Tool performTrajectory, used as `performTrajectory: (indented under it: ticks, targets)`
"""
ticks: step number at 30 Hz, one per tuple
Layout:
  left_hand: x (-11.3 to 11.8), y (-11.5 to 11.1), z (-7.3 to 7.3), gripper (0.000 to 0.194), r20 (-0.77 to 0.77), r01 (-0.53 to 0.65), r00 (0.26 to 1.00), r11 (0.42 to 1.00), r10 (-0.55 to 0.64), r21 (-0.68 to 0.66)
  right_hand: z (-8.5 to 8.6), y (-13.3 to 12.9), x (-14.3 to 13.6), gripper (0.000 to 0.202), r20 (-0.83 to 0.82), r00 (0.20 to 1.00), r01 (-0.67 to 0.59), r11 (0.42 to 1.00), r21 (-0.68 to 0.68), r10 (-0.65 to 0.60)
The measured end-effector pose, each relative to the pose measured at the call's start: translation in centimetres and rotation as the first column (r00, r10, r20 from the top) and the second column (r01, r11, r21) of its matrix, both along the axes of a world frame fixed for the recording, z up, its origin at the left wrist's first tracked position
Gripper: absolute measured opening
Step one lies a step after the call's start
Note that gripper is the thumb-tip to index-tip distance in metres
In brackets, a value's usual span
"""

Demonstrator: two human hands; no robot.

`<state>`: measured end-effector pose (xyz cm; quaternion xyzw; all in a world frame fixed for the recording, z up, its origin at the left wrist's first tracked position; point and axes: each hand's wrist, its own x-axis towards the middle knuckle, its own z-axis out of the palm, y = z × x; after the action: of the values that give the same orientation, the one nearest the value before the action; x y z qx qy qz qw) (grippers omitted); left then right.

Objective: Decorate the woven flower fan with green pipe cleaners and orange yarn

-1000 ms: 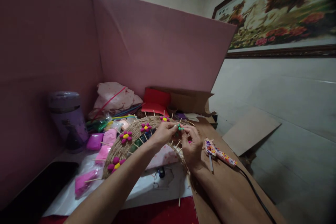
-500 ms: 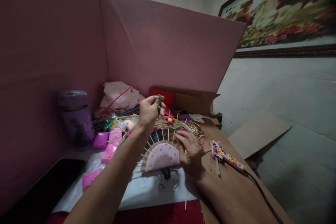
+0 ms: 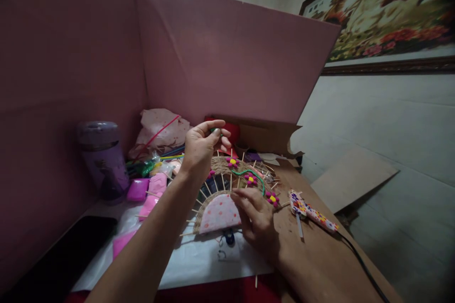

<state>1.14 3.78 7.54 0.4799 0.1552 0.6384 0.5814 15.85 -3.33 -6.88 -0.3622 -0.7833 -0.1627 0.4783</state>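
Observation:
My left hand (image 3: 202,149) is raised above the far edge of a fan-shaped craft piece, its thumb and forefinger pinched on a small bit of green clay (image 3: 213,129) that they mostly hide. Below it, my right hand (image 3: 259,215) is over the right side of the fan with bent fingers close together; whatever is in them is hidden. The fan has a pink dotted cloth half-circle (image 3: 218,213), thin wooden sticks and a woven twine band (image 3: 220,164). Magenta clay flowers with yellow centres (image 3: 250,179) and a wavy green clay strand (image 3: 262,181) lie on the band.
At right, a flower-patterned glue gun (image 3: 309,210) with a black cord rests on brown cardboard (image 3: 320,265). Pink packets (image 3: 137,190) and a purple tumbler (image 3: 104,165) stand left. A black flat object (image 3: 67,251) lies at front left. Pink panels rise behind.
My right hand has shifted down and left across the fan, uncovering flowers and more of the green strand. My left hand has turned, so the green clay shows less.

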Motion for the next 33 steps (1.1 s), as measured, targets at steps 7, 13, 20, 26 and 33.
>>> performTrajectory:
  ticks: [7,13,20,26,33]
  targets:
    - [0.5,-0.3,-0.1,0.018,-0.071,-0.058,0.996,0.997,0.061,0.041,1.1,-1.4,-1.7,0.035,0.218,0.961,-0.191,0.979,0.076,0.170]
    - [0.4,-1.0,0.5,0.024,-0.018,-0.028,0.999,0.999,0.029,0.030,0.8,-1.7,-2.4,0.031,0.268,0.934,-0.255,0.966,0.034,0.237]
    - [-0.3,-2.0,1.3,0.057,0.159,-0.156,0.976,0.988,0.151,0.016,0.4,-1.4,-2.4,0.027,0.234,0.948,-0.221,0.975,-0.006,0.216]
    - [0.0,-2.1,1.4,0.044,0.164,-0.177,0.974,0.977,0.157,0.114,0.4,-1.4,-2.3,0.031,0.221,0.949,-0.226,0.974,-0.026,0.226]
    - [-1.0,-2.2,2.0,0.013,0.036,-0.144,0.989,0.985,0.141,0.100,0.9,-1.6,-2.4,0.031,0.188,0.956,-0.221,0.974,-0.046,0.226]
